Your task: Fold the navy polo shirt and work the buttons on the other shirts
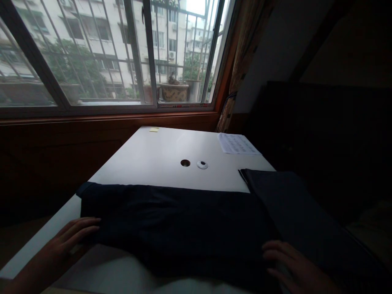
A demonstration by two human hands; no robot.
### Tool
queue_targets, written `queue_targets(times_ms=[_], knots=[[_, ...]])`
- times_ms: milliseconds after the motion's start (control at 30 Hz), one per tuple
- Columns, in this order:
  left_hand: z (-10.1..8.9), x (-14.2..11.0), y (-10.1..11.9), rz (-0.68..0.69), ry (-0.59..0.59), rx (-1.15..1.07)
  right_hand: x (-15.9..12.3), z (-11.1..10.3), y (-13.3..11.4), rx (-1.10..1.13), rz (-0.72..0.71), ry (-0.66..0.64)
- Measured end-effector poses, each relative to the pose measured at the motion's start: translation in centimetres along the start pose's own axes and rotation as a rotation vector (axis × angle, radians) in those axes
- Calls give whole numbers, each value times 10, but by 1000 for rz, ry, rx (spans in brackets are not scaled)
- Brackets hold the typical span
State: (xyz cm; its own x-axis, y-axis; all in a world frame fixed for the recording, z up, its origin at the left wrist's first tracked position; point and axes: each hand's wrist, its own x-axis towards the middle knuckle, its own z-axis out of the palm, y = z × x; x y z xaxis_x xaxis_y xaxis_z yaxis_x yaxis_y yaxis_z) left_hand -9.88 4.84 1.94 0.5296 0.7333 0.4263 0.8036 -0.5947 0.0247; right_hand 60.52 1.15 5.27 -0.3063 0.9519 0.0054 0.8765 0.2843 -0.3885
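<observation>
A dark navy garment [183, 220] lies spread across the near part of the white table, its cut too dim to make out fully. At its left end, my left hand [72, 237] rests with fingers stretched over the edge of the cloth. My right hand [290, 261] is at the lower right of the garment, its fingers apart and touching the fabric; part of it fades into shadow. Beside that hand, a second dark folded cloth [294, 200] lies at the right, with layered edges at its upper left corner.
The white table [147, 159] has a round cable hole [185, 163] with its white cap [202, 164] alongside. Printed paper [237, 143] lies at the far right corner, a yellow sticky note [154, 130] at the far left. Beyond stands a barred window [147, 53] with a curtain [241, 61].
</observation>
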Motion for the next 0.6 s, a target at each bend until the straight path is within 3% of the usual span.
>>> queue_targets(times_ms=[200,433,600], knots=[[1,7,-3,-7,-149,16,1,26,-10,-41,-41,-43],[5,8,-4,20,-104,46,17,35,13,-72,-103,79],[8,28,0,-6,-91,51,43,33,20,-70,-47,209]])
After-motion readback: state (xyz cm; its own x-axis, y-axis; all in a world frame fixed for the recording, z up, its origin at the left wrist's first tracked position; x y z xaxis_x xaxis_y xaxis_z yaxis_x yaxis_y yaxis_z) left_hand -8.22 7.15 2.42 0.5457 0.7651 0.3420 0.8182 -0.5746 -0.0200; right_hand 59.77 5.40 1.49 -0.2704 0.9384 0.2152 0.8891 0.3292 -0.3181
